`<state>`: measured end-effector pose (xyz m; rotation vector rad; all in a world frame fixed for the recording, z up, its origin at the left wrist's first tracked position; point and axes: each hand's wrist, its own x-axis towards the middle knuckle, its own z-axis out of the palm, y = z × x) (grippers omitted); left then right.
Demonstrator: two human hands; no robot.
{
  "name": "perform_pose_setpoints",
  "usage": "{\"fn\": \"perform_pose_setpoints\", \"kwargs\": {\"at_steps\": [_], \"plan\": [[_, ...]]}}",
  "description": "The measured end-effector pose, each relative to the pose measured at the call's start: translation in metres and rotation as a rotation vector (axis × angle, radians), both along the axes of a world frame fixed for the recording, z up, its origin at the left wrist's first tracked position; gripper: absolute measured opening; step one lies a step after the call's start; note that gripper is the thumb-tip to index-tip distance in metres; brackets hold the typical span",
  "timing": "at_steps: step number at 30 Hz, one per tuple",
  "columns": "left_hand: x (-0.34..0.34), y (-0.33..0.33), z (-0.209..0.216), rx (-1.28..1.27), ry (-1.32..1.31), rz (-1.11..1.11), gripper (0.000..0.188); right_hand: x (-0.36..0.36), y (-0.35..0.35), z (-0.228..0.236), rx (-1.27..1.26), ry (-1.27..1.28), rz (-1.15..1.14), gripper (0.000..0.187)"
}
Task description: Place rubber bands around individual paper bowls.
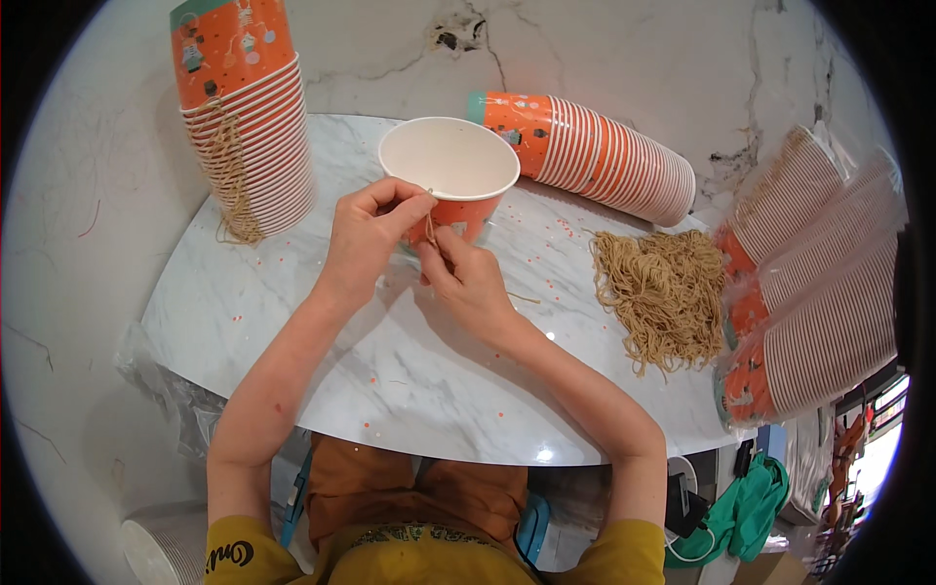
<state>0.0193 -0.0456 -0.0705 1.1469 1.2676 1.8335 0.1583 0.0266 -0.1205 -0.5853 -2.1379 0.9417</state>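
With left hand (366, 234) and right hand (466, 281), we pinch tan string (430, 228) beside the near wall of an orange paper cup (476, 214).

Cup (453, 161) pt. hidden by fingers (413, 209); L stack (255, 136) cropped @ top.

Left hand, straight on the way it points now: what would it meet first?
Most likely the upright orange paper cup, at its near rim. The left hand overlaps that rim in this view, so whether they touch is unclear.
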Motion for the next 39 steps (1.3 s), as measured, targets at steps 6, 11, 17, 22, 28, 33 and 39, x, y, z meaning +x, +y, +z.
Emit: {"fn": "perform_pose_setpoints", "kwargs": {"at_steps": [6,11,17,22,28,33,39], "plan": [[-0.003,0.003,-0.003,-0.034,-0.044,0.016,0.010,0.007,-0.009,-0.015,-0.250,0.056,0.171,0.022],[-0.007,0.004,-0.007,-0.042,-0.023,0.037,0.009,0.010,-0.022,-0.014,-0.201,-0.018,0.138,0.022],[-0.011,0.009,-0.013,0.087,0.126,0.099,0.009,0.015,-0.027,-0.015,0.070,-0.109,0.079,0.019],[-0.010,0.006,-0.008,0.049,0.076,0.066,0.010,0.012,-0.022,-0.011,-0.234,0.030,0.122,0.025],[-0.005,0.003,-0.006,0.025,0.033,0.052,0.011,0.012,-0.020,0.017,-0.627,0.110,0.143,0.042],[-0.002,0.003,-0.007,0.024,-0.012,0.048,0.011,0.001,-0.021,0.020,-0.661,0.139,0.149,0.033],[-0.005,-0.001,-0.008,-0.018,-0.073,0.039,0.011,-0.006,-0.026,0.018,-0.715,0.244,0.134,0.022]]}}
